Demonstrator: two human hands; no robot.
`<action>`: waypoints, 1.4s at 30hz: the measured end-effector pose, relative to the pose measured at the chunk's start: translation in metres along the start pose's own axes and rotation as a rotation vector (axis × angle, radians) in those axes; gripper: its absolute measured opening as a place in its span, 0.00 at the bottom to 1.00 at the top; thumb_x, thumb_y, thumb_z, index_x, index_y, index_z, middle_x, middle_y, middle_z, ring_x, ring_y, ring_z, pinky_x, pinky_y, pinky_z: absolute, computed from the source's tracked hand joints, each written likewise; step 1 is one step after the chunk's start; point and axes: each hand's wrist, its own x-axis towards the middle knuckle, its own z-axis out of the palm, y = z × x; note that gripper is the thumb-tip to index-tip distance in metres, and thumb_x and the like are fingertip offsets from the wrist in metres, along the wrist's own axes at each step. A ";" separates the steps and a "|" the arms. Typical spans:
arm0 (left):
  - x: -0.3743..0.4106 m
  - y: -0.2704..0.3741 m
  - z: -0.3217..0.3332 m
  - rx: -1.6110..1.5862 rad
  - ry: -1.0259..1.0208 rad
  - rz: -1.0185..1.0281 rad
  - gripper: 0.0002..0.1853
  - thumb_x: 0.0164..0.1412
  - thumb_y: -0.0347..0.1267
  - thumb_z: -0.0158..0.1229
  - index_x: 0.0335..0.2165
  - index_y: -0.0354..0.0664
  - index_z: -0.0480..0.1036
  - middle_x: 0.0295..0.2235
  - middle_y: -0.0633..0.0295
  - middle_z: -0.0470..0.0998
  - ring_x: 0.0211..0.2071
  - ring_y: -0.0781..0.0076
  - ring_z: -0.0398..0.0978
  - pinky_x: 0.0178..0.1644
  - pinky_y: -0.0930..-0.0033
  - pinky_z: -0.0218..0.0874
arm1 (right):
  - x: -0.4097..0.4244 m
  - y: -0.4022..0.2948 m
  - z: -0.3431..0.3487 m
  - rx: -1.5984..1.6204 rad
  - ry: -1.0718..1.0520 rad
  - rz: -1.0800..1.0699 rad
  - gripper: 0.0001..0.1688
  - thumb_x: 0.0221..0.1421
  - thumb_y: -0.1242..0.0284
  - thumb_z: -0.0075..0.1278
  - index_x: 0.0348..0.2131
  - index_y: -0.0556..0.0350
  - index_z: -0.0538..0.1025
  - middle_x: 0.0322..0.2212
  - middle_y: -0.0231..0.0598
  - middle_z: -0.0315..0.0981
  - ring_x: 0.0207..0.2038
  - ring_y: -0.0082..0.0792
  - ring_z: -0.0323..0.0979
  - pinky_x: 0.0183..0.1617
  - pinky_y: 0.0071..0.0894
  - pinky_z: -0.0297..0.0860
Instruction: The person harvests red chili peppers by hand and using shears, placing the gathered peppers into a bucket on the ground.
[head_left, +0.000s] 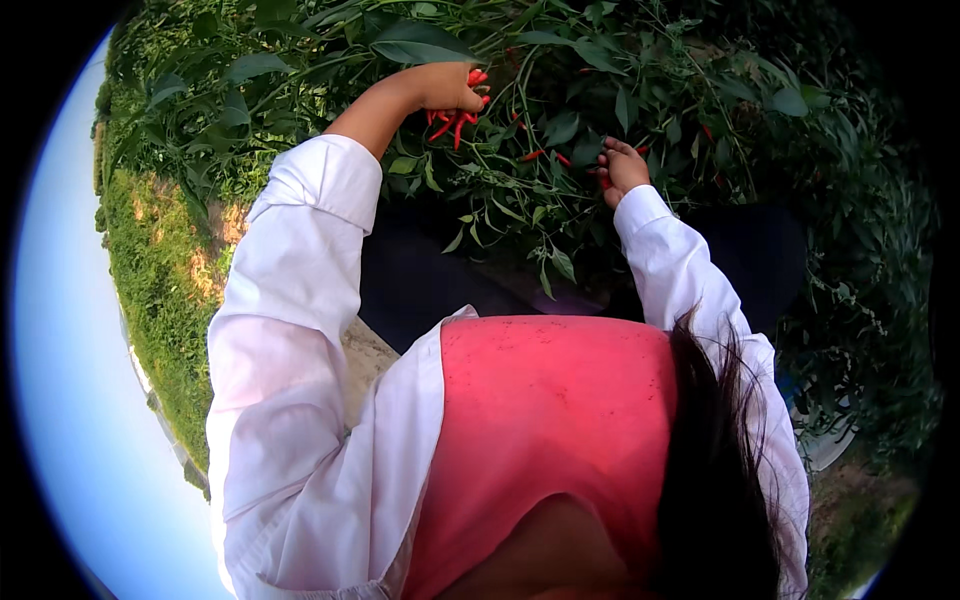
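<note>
My left hand (454, 88) is closed around a bunch of red chili peppers (459, 129), whose tips stick out below and beside the fingers. Lower and to the right, my right hand (624, 169) reaches in among the leaves of the chili plant (559, 131). A red chili (604, 181) shows between its bent fingers and palm; whether it still hangs on its stem is hidden. Other red chilies (533, 155) hang between the two hands, and another red chili (642, 149) shows just beyond the right fingertips.
Dense foliage (750, 97) surrounds both hands, with thin stems (529, 97) crossing between them. My dark-clad leg (427, 277) is bent under the plants. A pale container (826, 442) stands at the lower right, and long hair (712, 450) hangs by my right arm.
</note>
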 end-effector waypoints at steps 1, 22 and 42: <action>0.000 -0.001 0.005 0.085 0.046 0.031 0.32 0.41 0.36 0.56 0.46 0.35 0.58 0.22 0.55 0.71 0.20 0.70 0.69 0.22 0.71 0.59 | 0.015 -0.001 -0.001 -0.205 -0.085 -0.092 0.13 0.50 0.80 0.41 0.38 0.58 0.70 0.32 0.38 0.71 0.31 0.27 0.69 0.31 0.24 0.67; -0.008 -0.034 0.031 -0.191 0.179 0.236 0.37 0.44 0.34 0.53 0.54 0.40 0.53 0.42 0.46 0.69 0.38 0.58 0.72 0.41 0.68 0.62 | 0.035 -0.009 0.041 -1.814 -0.281 -0.676 0.12 0.46 0.70 0.41 0.35 0.52 0.66 0.28 0.46 0.72 0.31 0.50 0.70 0.33 0.46 0.66; 0.018 -0.044 0.043 -0.312 0.161 0.347 0.38 0.43 0.32 0.55 0.54 0.40 0.51 0.39 0.50 0.72 0.35 0.68 0.73 0.37 0.70 0.64 | 0.000 -0.055 -0.002 -0.502 -0.094 -0.357 0.19 0.54 0.76 0.41 0.45 0.65 0.61 0.38 0.44 0.70 0.24 0.20 0.67 0.26 0.16 0.63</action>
